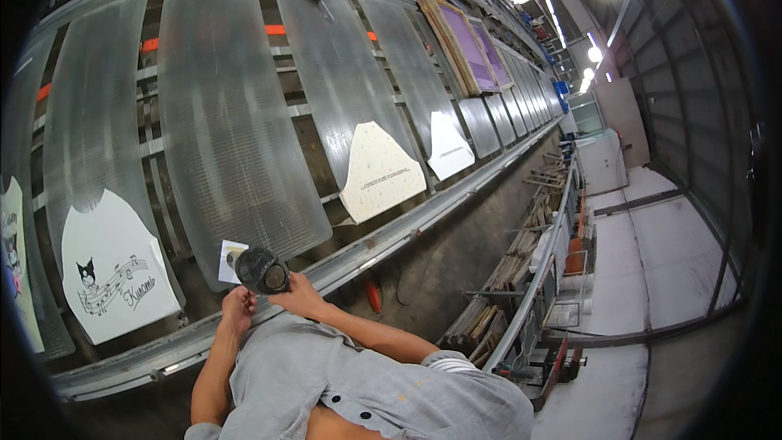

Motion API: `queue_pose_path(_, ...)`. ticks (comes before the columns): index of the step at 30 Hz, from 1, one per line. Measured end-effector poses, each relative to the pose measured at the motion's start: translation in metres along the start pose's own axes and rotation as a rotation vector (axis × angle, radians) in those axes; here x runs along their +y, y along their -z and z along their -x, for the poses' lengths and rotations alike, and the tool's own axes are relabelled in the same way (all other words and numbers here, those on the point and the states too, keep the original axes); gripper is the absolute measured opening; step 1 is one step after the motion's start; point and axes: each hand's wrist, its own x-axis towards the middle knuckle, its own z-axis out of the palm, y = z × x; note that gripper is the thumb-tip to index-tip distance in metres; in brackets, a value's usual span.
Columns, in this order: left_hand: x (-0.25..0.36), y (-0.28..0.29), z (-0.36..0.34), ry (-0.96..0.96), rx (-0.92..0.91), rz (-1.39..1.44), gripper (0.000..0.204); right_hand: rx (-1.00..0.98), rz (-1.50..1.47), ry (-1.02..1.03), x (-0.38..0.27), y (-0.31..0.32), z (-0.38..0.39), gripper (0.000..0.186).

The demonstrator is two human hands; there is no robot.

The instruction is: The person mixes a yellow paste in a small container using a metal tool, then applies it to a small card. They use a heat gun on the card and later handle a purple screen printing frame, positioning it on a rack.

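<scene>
A dark, round, cup-like object (261,270) with a circular lighter spot near its lower side sits in front of me at the table's near edge; its exact kind is unclear. My right hand (300,296) is closed against its lower right side, some fingers hidden behind it. Just below and left of it, my left hand (238,308) has its fingers curled in a pinch, and what they hold, if anything, is too small to make out. A small white card (231,261) with a yellowish and dark mark shows from behind the dark object, over the end of a grey board (236,130).
White cut fabric pieces lie on neighbouring boards: one with a black cartoon print (122,269) at left, a cream one (381,171) and a smaller white one (450,147) at right. A screwdriver (320,2) and purple framed screens (468,45) lie farther off. A metal rail (391,240) edges the table.
</scene>
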Motion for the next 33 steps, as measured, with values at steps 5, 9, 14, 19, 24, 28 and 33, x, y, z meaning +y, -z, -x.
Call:
queue_pose_path(5, 0.002, -0.003, 0.005, -0.001, 0.034, 0.033, 0.006, -0.019, -0.154, -0.013, 0.0, -0.005, 0.0, 0.029)
queue_pose_path(9, -0.001, -0.004, 0.0, -0.056, -0.035, 0.007, 0.006, -0.007, -0.155, -0.232, 0.002, -0.001, -0.001, 0.031)
queue_pose_path(14, -0.008, 0.0, -0.003, -0.102, -0.106, 0.095, 0.015, 0.056, -0.041, -0.317, 0.012, 0.007, 0.003, 0.025)
queue_pose_path(19, -0.008, -0.004, 0.003, -0.054, -0.026, 0.116, 0.009, 0.046, -0.085, -0.236, 0.022, 0.01, 0.004, 0.015)
queue_pose_path(24, -0.006, -0.006, 0.007, -0.049, -0.009, 0.123, 0.008, 0.043, -0.158, -0.202, 0.02, 0.007, 0.005, 0.013)
queue_pose_path(28, -0.003, -0.006, 0.005, -0.04, 0.006, 0.109, 0.007, 0.051, 0.002, -0.297, 0.013, 0.002, 0.004, 0.019)
queue_pose_path(33, 0.0, -0.006, 0.004, -0.042, 0.04, 0.129, 0.005, -0.017, -0.103, -0.19, 0.011, -0.007, -0.002, 0.019)
